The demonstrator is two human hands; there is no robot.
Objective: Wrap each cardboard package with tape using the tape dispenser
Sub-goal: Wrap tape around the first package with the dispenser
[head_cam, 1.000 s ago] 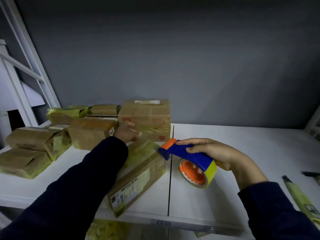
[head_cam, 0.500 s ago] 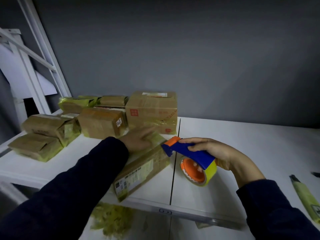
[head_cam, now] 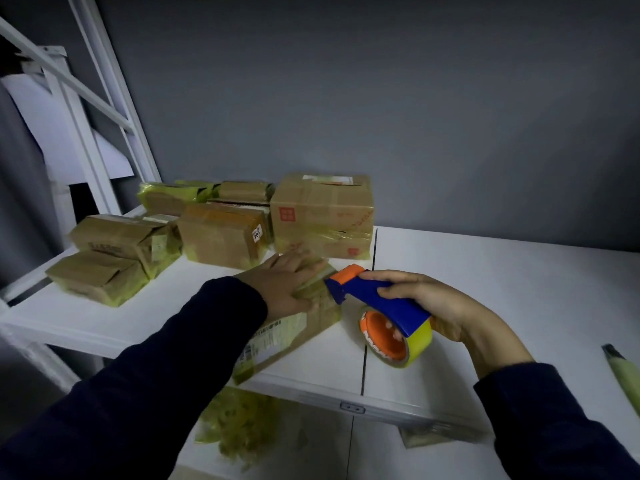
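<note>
Your left hand (head_cam: 284, 284) lies flat with straight fingers on top of the long cardboard package (head_cam: 294, 336). Your right hand (head_cam: 443, 303) is curled around the blue handle of the tape dispenser (head_cam: 381, 299), and the yellow tape roll (head_cam: 420, 344) hangs under it. The orange nose of the dispenser is at the far end of the package, just beside your left fingertips.

The package lies diagonally on the white table (head_cam: 502, 289), with its near end at the front edge, left of the dark seam (head_cam: 364, 358) between two panels. Behind the table stands a plain grey wall (head_cam: 381, 98), and the light is dim.

Beyond your left hand a large box (head_cam: 322, 216) and a medium box (head_cam: 221, 237) stand close together. More taped boxes (head_cam: 114, 258) lie to the left. A white metal frame (head_cam: 104, 116) rises at the left side. Crumpled yellow tape (head_cam: 239, 424) lies below the front edge. A greenish object (head_cam: 623, 375) lies at the right border, too blurred to identify.
</note>
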